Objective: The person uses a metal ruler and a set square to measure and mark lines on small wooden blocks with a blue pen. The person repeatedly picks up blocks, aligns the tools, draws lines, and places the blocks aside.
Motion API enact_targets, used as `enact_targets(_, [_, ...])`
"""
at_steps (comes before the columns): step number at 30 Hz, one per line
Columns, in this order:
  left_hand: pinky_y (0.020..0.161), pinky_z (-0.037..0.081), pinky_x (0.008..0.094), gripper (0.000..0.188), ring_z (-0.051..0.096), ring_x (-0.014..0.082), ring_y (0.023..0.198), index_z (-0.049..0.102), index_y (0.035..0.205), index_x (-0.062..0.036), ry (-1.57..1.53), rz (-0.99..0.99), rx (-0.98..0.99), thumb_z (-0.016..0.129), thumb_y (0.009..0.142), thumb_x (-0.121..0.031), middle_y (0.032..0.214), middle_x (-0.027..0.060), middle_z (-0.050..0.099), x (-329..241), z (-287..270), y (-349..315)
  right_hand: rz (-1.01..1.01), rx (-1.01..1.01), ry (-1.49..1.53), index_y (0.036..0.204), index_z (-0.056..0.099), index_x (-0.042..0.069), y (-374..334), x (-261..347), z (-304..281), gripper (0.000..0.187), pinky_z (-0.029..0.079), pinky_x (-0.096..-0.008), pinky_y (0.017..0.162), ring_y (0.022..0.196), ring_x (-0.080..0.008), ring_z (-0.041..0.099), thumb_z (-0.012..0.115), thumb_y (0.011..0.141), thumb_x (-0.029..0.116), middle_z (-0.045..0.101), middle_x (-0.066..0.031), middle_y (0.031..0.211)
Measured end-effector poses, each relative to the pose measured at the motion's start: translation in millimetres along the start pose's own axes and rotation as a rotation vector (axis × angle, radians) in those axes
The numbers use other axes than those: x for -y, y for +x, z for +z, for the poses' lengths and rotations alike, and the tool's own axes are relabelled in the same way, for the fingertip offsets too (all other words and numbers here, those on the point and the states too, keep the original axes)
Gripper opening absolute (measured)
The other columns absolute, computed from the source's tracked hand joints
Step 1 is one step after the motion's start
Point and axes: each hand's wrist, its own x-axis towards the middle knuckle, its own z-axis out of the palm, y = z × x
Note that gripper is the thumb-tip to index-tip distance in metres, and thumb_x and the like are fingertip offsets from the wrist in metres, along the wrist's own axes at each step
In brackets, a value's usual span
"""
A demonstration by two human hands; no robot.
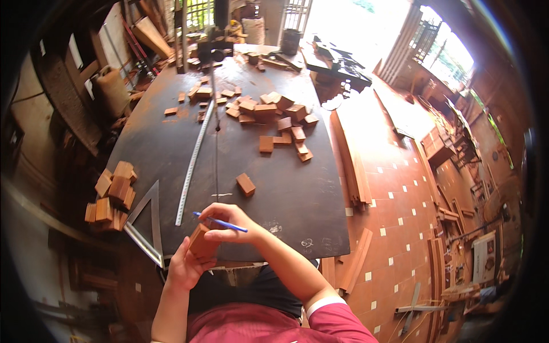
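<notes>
Close to my body, at the table's near edge, my left hand (187, 267) is closed around a reddish-brown wooden block (201, 241). My right hand (235, 216) is closed on a blue pen (233, 225), which lies across its fingers, and those fingers also reach to the block's top end. Part of the block is hidden by both hands. A single loose block (246, 184) lies on the dark table (274, 211) just beyond my right hand. Left of my hands are a metal set square (154, 214) and a long steel ruler (195, 160).
Blocks are piled at the table's left edge (117, 191), and many more lie scattered across its far half (266, 110). A slot (217, 166) with a thin upright part runs along the tabletop. Long planks (350, 160) lie on the tiled floor to the right.
</notes>
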Motion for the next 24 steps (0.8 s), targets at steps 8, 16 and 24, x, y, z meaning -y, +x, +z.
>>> enact_targets(8, [0.085, 0.057, 0.0398, 0.073, 0.072, 0.0285, 0.093, 0.06, 0.129, -0.0002, -0.065, -0.186, 0.086, 0.034, 0.103, -0.063, 0.105, 0.017, 0.072, -3, 13, -1, 0.046, -0.081, -0.163, 0.111, 0.067, 0.002, -2, 6, 0, 0.03, 0.049, -0.0259, 0.078, 0.089, -0.0072, 0.059, 0.079, 0.088, 0.016, 0.067, -0.0015, 0.095])
enact_targets(16, [0.088, 0.056, 0.0392, 0.072, 0.072, 0.0282, 0.095, 0.062, 0.124, 0.0034, -0.092, -0.11, 0.106, 0.038, 0.103, -0.062, 0.107, 0.0186, 0.072, -1, 6, -9, 0.094, -0.117, -0.125, 0.111, 0.067, 0.001, 1, 6, 6, 0.028, 0.049, -0.0253, 0.08, 0.09, -0.0085, 0.061, 0.077, 0.088, 0.015, 0.068, -0.0027, 0.097])
enact_targets(24, [0.079, 0.054, 0.0259, 0.042, 0.068, 0.0129, 0.087, 0.067, 0.115, 0.0034, 0.642, 0.293, -0.163, 0.065, 0.099, -0.036, 0.1, 0.0111, 0.071, -17, 12, -14, 0.058, -0.141, -0.196, 0.112, 0.065, 0.0, 1, 1, 6, 0.03, 0.052, -0.0255, 0.073, 0.082, -0.0095, 0.065, 0.077, 0.089, 0.014, 0.071, -0.0063, 0.091])
